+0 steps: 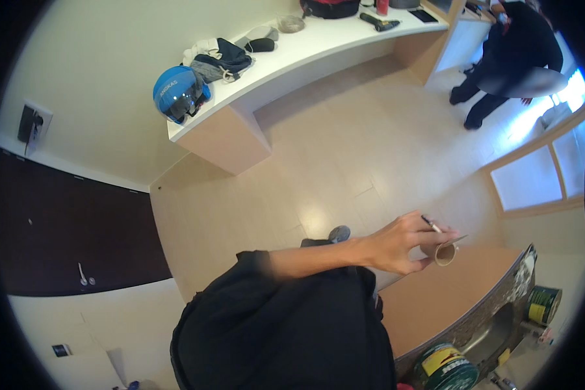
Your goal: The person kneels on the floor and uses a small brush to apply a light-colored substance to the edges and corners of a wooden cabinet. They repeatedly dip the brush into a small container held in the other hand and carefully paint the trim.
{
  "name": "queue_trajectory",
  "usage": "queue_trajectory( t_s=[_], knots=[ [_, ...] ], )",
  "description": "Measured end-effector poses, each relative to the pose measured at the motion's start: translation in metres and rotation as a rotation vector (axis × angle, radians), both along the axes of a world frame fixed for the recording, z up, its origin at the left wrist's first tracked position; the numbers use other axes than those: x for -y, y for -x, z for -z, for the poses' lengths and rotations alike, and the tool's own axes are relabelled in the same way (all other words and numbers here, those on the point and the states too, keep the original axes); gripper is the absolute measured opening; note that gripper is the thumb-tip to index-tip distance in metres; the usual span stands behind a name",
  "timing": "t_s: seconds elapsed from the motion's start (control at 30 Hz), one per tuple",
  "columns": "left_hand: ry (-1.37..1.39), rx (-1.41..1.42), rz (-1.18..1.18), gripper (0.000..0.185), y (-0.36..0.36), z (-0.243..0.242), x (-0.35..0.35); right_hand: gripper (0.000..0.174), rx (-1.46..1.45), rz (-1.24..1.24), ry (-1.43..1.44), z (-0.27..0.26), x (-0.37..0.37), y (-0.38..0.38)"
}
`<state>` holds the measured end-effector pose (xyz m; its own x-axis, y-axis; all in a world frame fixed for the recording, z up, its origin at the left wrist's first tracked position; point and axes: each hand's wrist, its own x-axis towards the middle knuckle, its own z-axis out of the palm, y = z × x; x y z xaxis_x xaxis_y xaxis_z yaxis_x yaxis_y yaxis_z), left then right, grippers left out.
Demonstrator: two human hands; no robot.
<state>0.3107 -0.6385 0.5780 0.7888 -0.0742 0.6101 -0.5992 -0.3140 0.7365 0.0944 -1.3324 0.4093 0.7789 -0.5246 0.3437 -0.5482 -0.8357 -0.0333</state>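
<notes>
My left hand (395,243) reaches across to the right, with my forearm in front of my black shirt. Its fingers and thumb grip a small tan cup or tube (445,254) by its sides, the round mouth facing me. A slim white stick with a dark end (430,224) sticks out between the fingers. Along the rim lies a thin flat blade-like piece (454,241); whether it joins the stick I cannot tell. Below the hand is the tan side panel of a sink counter (434,287). My right hand is out of view.
Green cans with yellow labels (446,368) (544,305) stand around the sink (492,331). A white counter (312,58) holds a blue helmet (178,92), cloth items and a cordless drill (379,22). At upper right a person (521,44) stands near a blurred, pale oval thing (524,83).
</notes>
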Motion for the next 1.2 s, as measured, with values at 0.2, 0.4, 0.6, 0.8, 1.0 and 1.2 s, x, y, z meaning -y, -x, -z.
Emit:
queue_trajectory(
  t_s=[0.2,0.4,0.6,0.8,1.0,1.2],
  knots=[
    [0.06,-0.034,-0.097,0.066,0.014,0.001,0.022,0.033,0.033,0.012,-0.047,-0.004,0.016,0.023],
    [0.136,-0.117,-0.007,0.061,0.019,0.017,0.071,0.037,0.121,0.148,-0.103,-0.003,0.076,0.099],
    [0.026,-0.067,0.131,0.059,-0.007,0.011,0.104,0.036,0.035,0.256,-0.179,0.005,0.176,0.172],
    [-0.024,-0.126,0.085,0.064,-0.072,0.02,0.092,0.035,-0.029,0.562,-0.302,-0.059,0.149,0.19],
    [0.02,-0.154,0.145,0.057,-0.18,0.029,0.074,0.043,0.223,0.467,0.169,-0.199,0.011,0.132],
    [0.04,-0.175,0.296,0.059,-0.292,0.023,0.039,0.037,0.517,0.485,0.37,-0.274,-0.119,-0.01]
  ],
)
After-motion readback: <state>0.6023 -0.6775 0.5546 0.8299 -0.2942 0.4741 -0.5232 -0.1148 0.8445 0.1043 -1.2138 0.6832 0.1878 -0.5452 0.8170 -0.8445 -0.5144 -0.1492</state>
